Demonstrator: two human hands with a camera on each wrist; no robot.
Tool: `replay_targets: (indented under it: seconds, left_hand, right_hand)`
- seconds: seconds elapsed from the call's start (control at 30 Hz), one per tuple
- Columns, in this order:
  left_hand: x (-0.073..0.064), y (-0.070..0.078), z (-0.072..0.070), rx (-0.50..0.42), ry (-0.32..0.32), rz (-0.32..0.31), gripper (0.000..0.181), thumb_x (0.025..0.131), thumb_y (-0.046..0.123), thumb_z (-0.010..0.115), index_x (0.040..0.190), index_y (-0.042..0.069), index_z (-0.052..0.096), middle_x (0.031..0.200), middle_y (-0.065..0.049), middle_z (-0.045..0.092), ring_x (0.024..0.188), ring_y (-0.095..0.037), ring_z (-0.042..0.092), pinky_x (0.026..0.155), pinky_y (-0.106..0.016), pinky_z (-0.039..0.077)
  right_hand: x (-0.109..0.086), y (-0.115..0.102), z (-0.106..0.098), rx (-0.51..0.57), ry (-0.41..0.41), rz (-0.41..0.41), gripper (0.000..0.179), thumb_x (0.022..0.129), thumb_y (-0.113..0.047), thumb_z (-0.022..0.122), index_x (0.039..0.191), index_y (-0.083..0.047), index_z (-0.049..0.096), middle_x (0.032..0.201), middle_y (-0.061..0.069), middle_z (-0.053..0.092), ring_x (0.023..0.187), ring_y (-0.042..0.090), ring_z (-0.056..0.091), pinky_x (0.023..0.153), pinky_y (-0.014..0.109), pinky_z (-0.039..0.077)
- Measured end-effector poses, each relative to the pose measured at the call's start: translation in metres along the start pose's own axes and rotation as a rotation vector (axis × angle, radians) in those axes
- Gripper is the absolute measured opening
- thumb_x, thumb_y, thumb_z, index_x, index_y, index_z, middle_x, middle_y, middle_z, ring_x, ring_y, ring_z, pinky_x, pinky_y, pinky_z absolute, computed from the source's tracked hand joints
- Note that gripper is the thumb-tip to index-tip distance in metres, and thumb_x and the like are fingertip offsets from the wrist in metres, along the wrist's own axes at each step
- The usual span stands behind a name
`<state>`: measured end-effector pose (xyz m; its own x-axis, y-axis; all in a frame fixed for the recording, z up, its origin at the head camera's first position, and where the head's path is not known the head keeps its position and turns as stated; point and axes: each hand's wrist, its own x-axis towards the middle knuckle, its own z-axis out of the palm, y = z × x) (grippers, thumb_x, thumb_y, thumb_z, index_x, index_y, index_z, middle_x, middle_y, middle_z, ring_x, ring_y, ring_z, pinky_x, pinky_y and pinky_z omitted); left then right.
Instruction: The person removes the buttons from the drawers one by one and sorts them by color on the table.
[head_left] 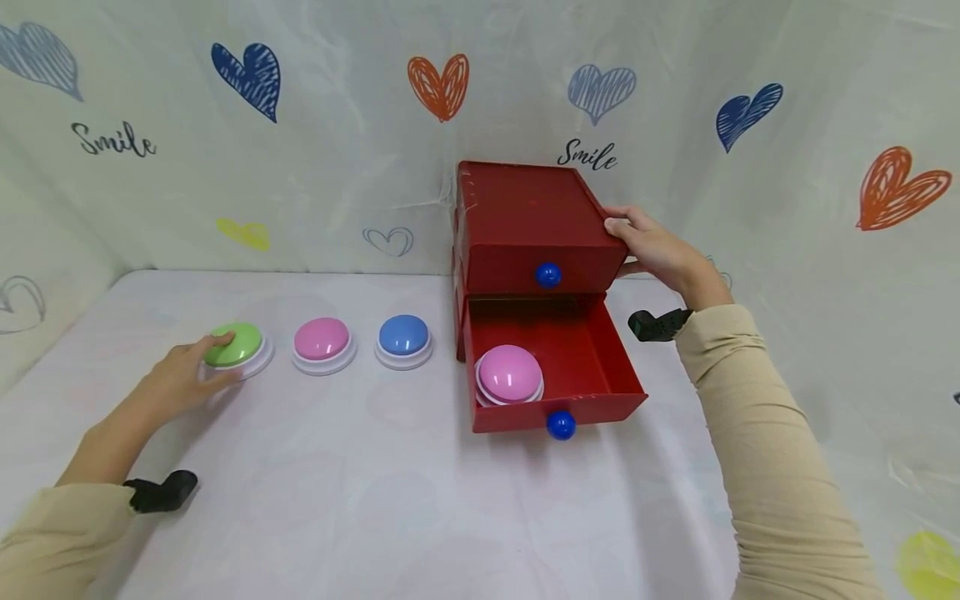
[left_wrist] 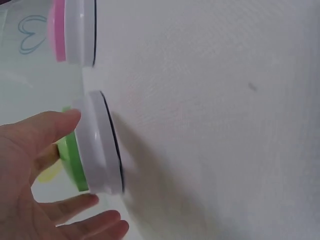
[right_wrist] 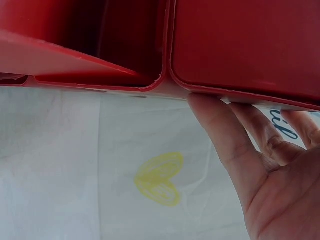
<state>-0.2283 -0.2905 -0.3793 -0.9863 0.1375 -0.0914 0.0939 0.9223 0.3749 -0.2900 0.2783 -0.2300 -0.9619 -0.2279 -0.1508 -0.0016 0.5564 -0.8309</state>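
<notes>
In the head view my left hand (head_left: pixel 183 371) is at a green push button (head_left: pixel 236 346) with a white base. The thumb lies along the base's near side and a finger reaches over the green dome. In the left wrist view the base (left_wrist: pixel 97 145) leans slightly, and the other fingers extend past its edge. My right hand (head_left: pixel 663 254) rests with fairly straight fingers against the right side of a red two-drawer box (head_left: pixel 536 204). Its lower drawer (head_left: pixel 577 354) is pulled out and contains a pink push button (head_left: pixel 510 373). The upper drawer is closed, with a blue knob (head_left: pixel 548 275).
A second pink button (head_left: pixel 322 340) and a blue button (head_left: pixel 403 336) stand in a row between the green one and the box. The lower drawer's blue knob (head_left: pixel 561 425) juts toward me. Behind the white table (head_left: pixel 375 500) hangs a sheet (head_left: pixel 337 150) with hearts.
</notes>
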Motion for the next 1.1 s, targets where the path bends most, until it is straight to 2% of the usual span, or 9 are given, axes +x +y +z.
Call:
replay_targets:
  seconds: [0.13, 0.27, 0.33, 0.47, 0.6, 0.7, 0.83, 0.97, 1.1]
  left_hand:
    - [-0.007, 0.002, -0.003, 0.025, 0.001, -0.022, 0.075, 0.095, 0.044, 0.047, 0.146, 0.001, 0.014, 0.131, -0.051, 0.015, 0.110, -0.071, 0.024, 0.085, -0.077, 0.027]
    - [-0.014, 0.014, -0.008, 0.045, 0.094, 0.005, 0.070, 0.095, 0.040, 0.048, 0.147, 0.004, 0.016, 0.133, -0.047, 0.018, 0.110, -0.069, 0.027, 0.084, -0.077, 0.027]
    - [-0.016, 0.025, -0.010, 0.038, 0.146, 0.029, 0.067, 0.095, 0.037, 0.048, 0.147, 0.006, 0.020, 0.134, -0.044, 0.022, 0.112, -0.065, 0.029, 0.085, -0.076, 0.027]
    - [-0.021, 0.059, -0.017, -0.013, 0.221, 0.077, 0.059, 0.095, 0.033, 0.050, 0.144, 0.008, 0.030, 0.135, -0.036, 0.031, 0.118, -0.056, 0.032, 0.089, -0.073, 0.028]
    - [-0.026, 0.098, -0.021, -0.062, 0.315, 0.174, 0.051, 0.092, 0.023, 0.056, 0.138, 0.008, 0.041, 0.133, -0.029, 0.041, 0.119, -0.049, 0.038, 0.091, -0.068, 0.033]
    - [-0.030, 0.127, -0.022, -0.081, 0.380, 0.278, 0.047, 0.089, 0.018, 0.062, 0.133, 0.008, 0.047, 0.130, -0.024, 0.047, 0.119, -0.044, 0.043, 0.091, -0.064, 0.038]
    - [-0.032, 0.160, -0.020, -0.121, 0.423, 0.438, 0.046, 0.085, 0.014, 0.066, 0.129, 0.011, 0.052, 0.125, -0.016, 0.054, 0.117, -0.036, 0.049, 0.091, -0.057, 0.044]
    - [-0.031, 0.186, -0.015, -0.168, 0.404, 0.568, 0.045, 0.083, 0.013, 0.069, 0.126, 0.013, 0.055, 0.123, -0.009, 0.057, 0.116, -0.029, 0.053, 0.091, -0.051, 0.047]
    - [-0.027, 0.205, -0.009, -0.173, 0.333, 0.630, 0.046, 0.083, 0.018, 0.069, 0.127, 0.015, 0.054, 0.127, -0.007, 0.055, 0.118, -0.025, 0.051, 0.088, -0.046, 0.051]
  right_hand:
    - [0.000, 0.000, 0.000, -0.004, -0.001, -0.004, 0.056, 0.100, -0.041, 0.031, 0.148, -0.017, 0.013, 0.141, 0.014, 0.034, 0.115, 0.024, 0.048, 0.091, 0.037, 0.048]
    - [0.000, 0.000, 0.000, -0.010, -0.002, -0.007, 0.056, 0.100, -0.041, 0.031, 0.147, -0.017, 0.013, 0.141, 0.014, 0.034, 0.115, 0.025, 0.047, 0.088, 0.034, 0.049]
    - [0.000, 0.000, 0.000, -0.009, -0.002, -0.007, 0.056, 0.100, -0.040, 0.031, 0.147, -0.017, 0.014, 0.141, 0.014, 0.034, 0.116, 0.025, 0.047, 0.088, 0.034, 0.049]
    - [0.000, 0.000, 0.000, -0.006, -0.002, -0.005, 0.056, 0.100, -0.041, 0.031, 0.147, -0.017, 0.014, 0.141, 0.014, 0.033, 0.116, 0.026, 0.046, 0.090, 0.036, 0.048]
    - [0.000, 0.000, 0.000, -0.005, -0.004, -0.004, 0.056, 0.100, -0.040, 0.031, 0.147, -0.017, 0.013, 0.142, 0.014, 0.033, 0.116, 0.026, 0.047, 0.091, 0.037, 0.048]
    - [0.001, 0.000, 0.000, -0.011, -0.004, -0.006, 0.055, 0.100, -0.040, 0.030, 0.147, -0.017, 0.013, 0.141, 0.014, 0.034, 0.116, 0.026, 0.048, 0.090, 0.036, 0.048]
    - [0.001, 0.000, 0.000, -0.017, -0.002, -0.008, 0.055, 0.100, -0.040, 0.030, 0.147, -0.017, 0.014, 0.141, 0.015, 0.034, 0.116, 0.026, 0.048, 0.089, 0.035, 0.049]
    - [0.000, 0.000, 0.000, -0.014, -0.003, -0.010, 0.055, 0.101, -0.039, 0.029, 0.148, -0.017, 0.012, 0.142, 0.016, 0.033, 0.117, 0.027, 0.047, 0.088, 0.035, 0.049]
    - [0.000, 0.000, 0.000, -0.011, -0.002, -0.006, 0.055, 0.101, -0.038, 0.029, 0.148, -0.016, 0.011, 0.142, 0.017, 0.033, 0.116, 0.027, 0.048, 0.087, 0.034, 0.050]
